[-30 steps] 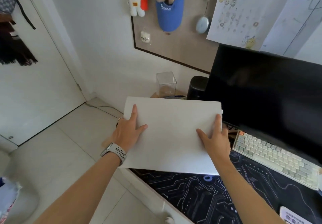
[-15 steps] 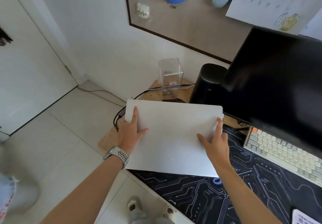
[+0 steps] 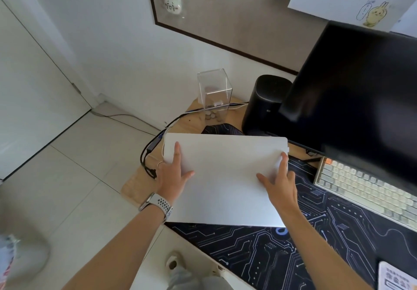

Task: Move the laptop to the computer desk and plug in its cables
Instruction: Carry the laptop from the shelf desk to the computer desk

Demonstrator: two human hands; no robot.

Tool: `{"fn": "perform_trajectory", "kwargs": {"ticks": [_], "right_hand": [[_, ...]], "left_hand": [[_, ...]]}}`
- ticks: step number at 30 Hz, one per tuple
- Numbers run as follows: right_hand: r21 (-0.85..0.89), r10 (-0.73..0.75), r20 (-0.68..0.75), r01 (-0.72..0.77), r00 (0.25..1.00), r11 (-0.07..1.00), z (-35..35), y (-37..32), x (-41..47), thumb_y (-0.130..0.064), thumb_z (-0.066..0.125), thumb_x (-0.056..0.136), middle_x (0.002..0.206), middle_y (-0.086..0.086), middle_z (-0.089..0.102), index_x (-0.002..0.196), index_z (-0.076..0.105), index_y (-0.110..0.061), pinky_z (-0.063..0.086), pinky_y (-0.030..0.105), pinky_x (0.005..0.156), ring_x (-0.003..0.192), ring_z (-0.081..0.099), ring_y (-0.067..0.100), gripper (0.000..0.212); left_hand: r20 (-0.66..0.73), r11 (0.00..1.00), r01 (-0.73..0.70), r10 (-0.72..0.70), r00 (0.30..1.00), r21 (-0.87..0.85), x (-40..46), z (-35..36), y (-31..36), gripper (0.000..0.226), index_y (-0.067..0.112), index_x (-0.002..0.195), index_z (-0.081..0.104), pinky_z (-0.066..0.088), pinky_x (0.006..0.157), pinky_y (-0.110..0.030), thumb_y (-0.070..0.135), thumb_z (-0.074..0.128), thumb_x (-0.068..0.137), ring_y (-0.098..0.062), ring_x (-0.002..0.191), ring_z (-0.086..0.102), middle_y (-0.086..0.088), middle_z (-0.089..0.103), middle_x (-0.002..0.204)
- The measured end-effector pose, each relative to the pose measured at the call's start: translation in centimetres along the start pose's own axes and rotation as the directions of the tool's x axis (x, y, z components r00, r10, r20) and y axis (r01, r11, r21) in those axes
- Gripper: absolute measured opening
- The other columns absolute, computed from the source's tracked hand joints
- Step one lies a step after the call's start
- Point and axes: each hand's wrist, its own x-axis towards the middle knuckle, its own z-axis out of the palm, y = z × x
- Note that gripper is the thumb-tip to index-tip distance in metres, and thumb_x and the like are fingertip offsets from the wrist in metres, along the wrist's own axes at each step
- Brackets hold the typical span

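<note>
Closed laptop (image 3: 225, 177) gripped at both sides — left hand (image 3: 173, 177), right hand (image 3: 278, 182). Underside fingers hidden — contact with worktop (image 3: 133, 188) unclear.

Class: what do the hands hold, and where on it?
The closed laptop: left hand grips its left edge, right hand its right edge.
</note>
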Motion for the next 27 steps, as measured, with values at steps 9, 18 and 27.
{"fn": "perform_trajectory", "kwargs": {"ticks": [9,18,27], "right_hand": [[-0.02,0.011,0.022,-0.011,1.0,1.0,0.9,0.5,0.8,-0.045,0.067,0.081,0.111,0.016,0.043,0.144,-0.002,-0.039,0.052,0.044,0.077,0.089,0.053,0.03,0.094],[-0.088,0.022,0.074,-0.016,0.997,0.996,1.5,0.7,1.3,-0.046,0.064,0.084,0.101,0.008,0.034,0.146,0.0,-0.034,0.045,0.034,0.069,0.085,0.05,0.026,0.09],[-0.152,0.036,0.088,-0.023,0.995,0.988,1.8,0.9,1.4,-0.05,0.06,0.085,0.102,0.009,0.033,0.148,-0.005,-0.031,0.047,0.035,0.071,0.085,0.046,0.023,0.093]], "left_hand": [[-0.008,0.999,-0.013,0.014,1.0,0.05,1.2,1.0,-0.6,0.102,0.026,0.151,-0.005,0.039,0.078,-0.031,0.053,0.064,0.082,-0.021,0.083,0.045,-0.01,0.058,0.096],[0.013,0.996,-0.002,0.0,1.0,0.093,1.2,1.1,-0.6,0.098,0.027,0.151,-0.007,0.044,0.08,-0.036,0.054,0.06,0.084,-0.026,0.088,0.052,-0.011,0.06,0.094],[0.06,0.984,-0.006,-0.005,0.998,0.176,0.9,0.4,0.1,0.094,0.026,0.151,-0.008,0.042,0.08,-0.037,0.057,0.053,0.086,-0.031,0.097,0.052,-0.015,0.059,0.107]]}}
